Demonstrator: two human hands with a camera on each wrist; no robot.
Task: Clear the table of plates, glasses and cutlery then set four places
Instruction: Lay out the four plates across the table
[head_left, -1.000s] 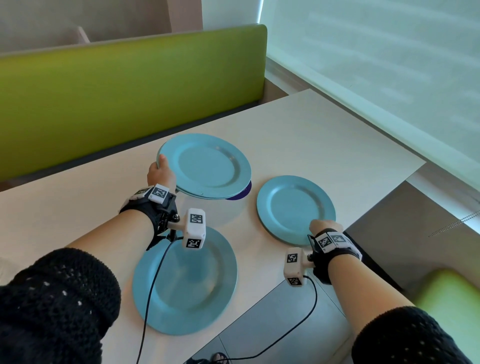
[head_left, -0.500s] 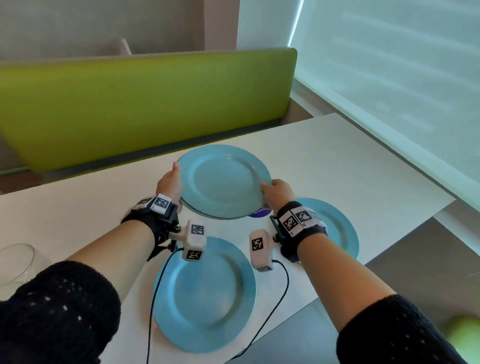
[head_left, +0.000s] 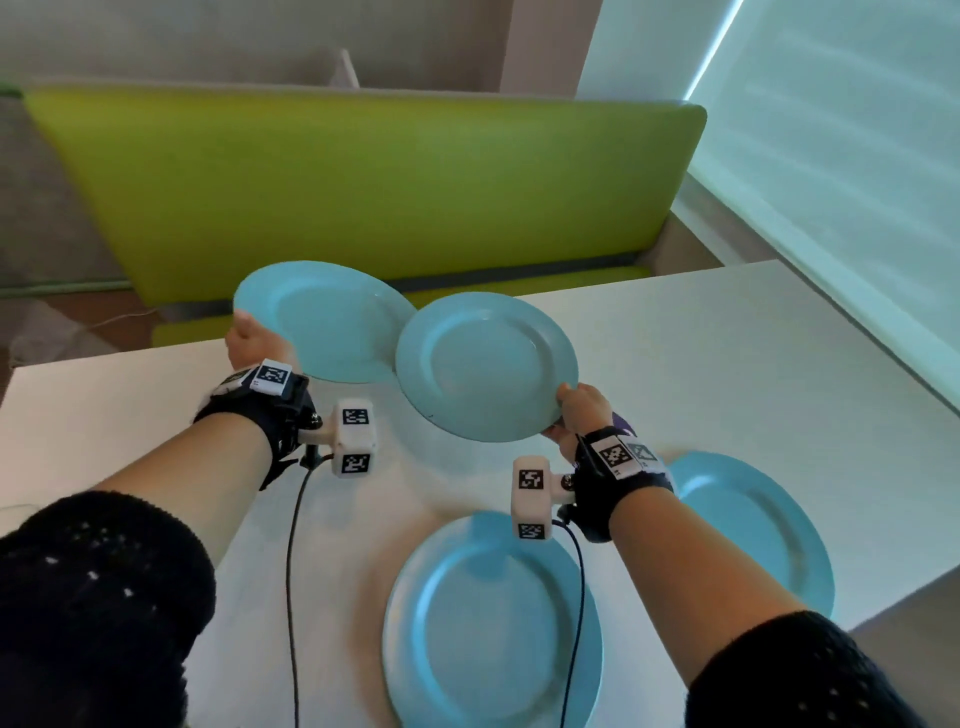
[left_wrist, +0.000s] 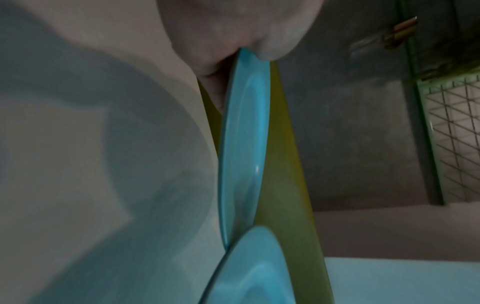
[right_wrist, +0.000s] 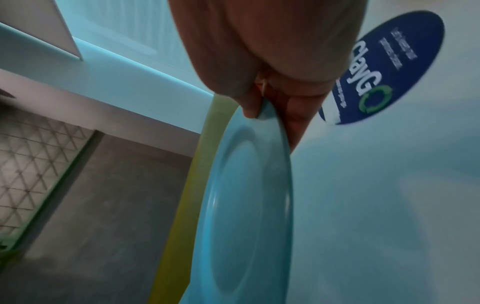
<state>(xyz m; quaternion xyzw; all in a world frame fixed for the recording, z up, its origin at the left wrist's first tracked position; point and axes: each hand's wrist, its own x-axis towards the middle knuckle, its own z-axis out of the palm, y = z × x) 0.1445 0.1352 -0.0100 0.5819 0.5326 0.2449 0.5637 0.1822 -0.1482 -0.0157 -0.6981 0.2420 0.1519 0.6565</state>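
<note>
Right wrist alone shows blue sticker (right_wrist: 384, 67); head, four plates (head_left: 488, 364).

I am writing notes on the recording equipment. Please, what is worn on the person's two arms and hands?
Both arms have black knitted sleeves pushed up below the elbow. Each wrist has a black strap topped with white tags printed with black square codes. A white box-shaped camera sticks out from each strap, also marked with these codes. A thin black cable hangs from each camera.
</note>
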